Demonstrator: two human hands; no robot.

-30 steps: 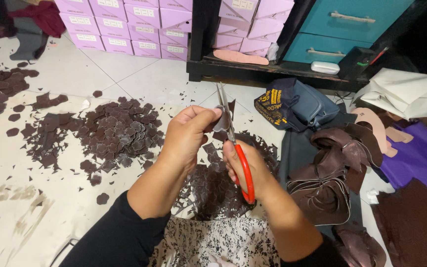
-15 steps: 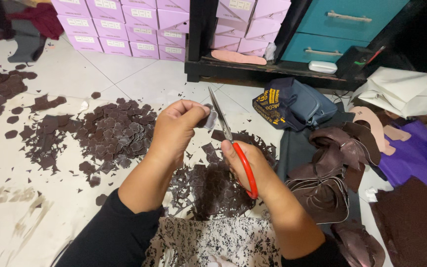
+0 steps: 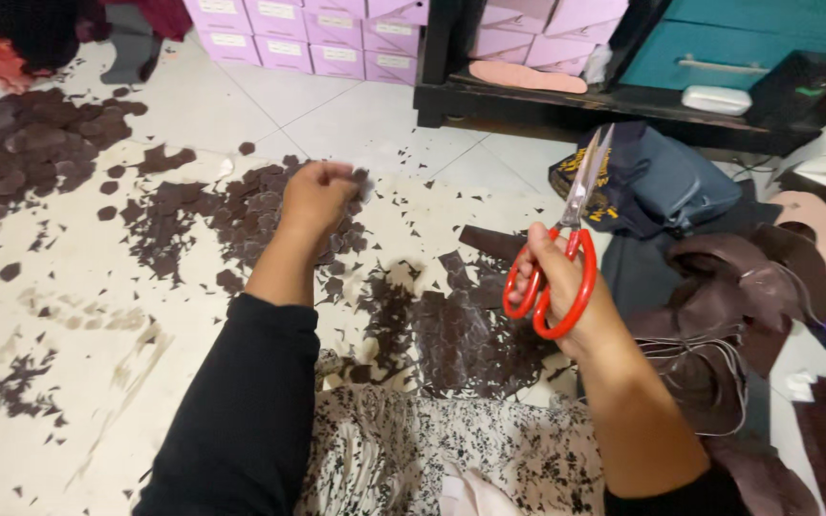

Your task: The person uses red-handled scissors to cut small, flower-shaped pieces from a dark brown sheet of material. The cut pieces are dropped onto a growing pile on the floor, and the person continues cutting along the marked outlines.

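My right hand grips red-handled scissors, with the blades nearly closed and pointing up and away. My left hand is stretched out to the left over a pile of small brown cut pieces on the tiled floor. Its fingers are curled on what looks like one small dark piece at the fingertips. Between my arms, in front of my lap, lies a heap of dark brown offcuts. A black-and-white patterned cloth covers my lap.
A second pile of brown pieces lies at the far left. Folded brown leather sheets and a dark blue bag sit to the right. Behind them stand pink boxes, a black shelf and a teal drawer.
The hands were together at the scissors. My left hand has since swung left over the pile, and my right hand has moved right and raised the scissors.
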